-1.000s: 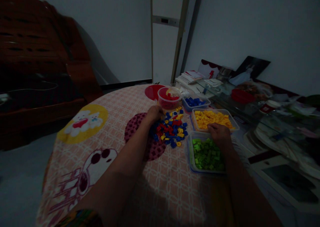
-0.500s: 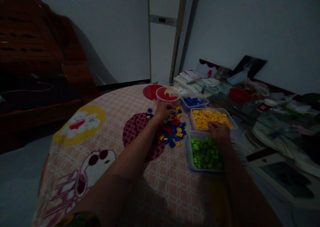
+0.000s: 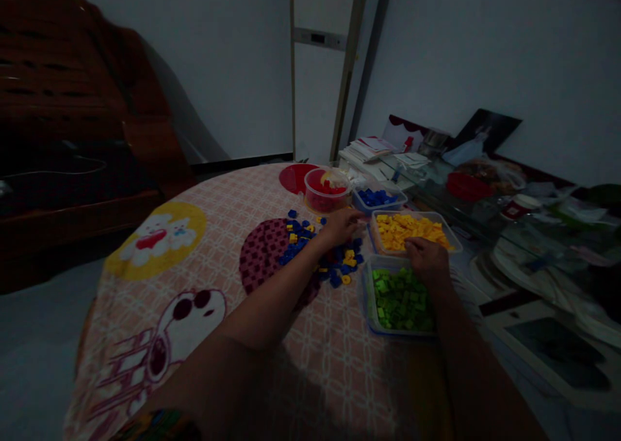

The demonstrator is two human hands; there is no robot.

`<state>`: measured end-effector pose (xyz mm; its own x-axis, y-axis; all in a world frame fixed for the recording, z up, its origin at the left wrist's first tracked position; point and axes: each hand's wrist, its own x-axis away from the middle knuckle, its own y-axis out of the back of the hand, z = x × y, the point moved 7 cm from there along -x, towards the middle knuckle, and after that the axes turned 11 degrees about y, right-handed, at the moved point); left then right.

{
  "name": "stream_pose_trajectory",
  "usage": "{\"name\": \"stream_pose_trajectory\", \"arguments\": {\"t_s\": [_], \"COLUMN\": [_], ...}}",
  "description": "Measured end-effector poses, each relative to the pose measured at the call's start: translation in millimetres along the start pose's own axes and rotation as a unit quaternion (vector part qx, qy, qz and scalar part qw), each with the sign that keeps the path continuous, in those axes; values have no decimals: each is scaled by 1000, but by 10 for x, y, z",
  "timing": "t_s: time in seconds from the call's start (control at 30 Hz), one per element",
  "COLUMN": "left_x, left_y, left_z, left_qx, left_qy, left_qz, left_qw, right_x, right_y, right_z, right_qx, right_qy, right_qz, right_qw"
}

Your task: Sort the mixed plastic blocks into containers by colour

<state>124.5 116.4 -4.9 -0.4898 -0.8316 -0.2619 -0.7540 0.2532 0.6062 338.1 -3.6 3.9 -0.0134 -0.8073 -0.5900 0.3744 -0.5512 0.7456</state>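
My left hand is over the right side of a loose pile of small blue, yellow and red plastic blocks. Its fingers are drawn together and point at the left rim of a clear tub of yellow blocks. Whatever they pinch is too dim to make out. My right hand, fingers closed, hovers between the yellow tub and a tub of green blocks. Its fingertips are close to the yellow blocks, and I cannot see what they hold.
Behind the pile stand a round tub with red pieces and a tub of blue blocks. A patterned cloth covers the round table. To the right, a cluttered glass table carries papers, a red bowl and a cup.
My left hand has moved right, from above the pile near the round tub toward the yellow tub's left rim. My right hand has stayed almost in place.
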Motion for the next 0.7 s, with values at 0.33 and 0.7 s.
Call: {"name": "stream_pose_trajectory", "arguments": {"t_s": [0.33,0.7], "left_x": [39,80], "left_y": [574,663], "left_z": [699,778], "left_qx": [-252,-230], "left_qy": [173,213], "left_qz": [-71,-90], "left_qw": [949,945], "right_x": [-12,-4], "right_y": [6,-1], "right_z": [54,68], "right_qx": [1,-7], "right_qy": [5,5], "right_qz": [15,14], "right_qw": [1000,1000]}}
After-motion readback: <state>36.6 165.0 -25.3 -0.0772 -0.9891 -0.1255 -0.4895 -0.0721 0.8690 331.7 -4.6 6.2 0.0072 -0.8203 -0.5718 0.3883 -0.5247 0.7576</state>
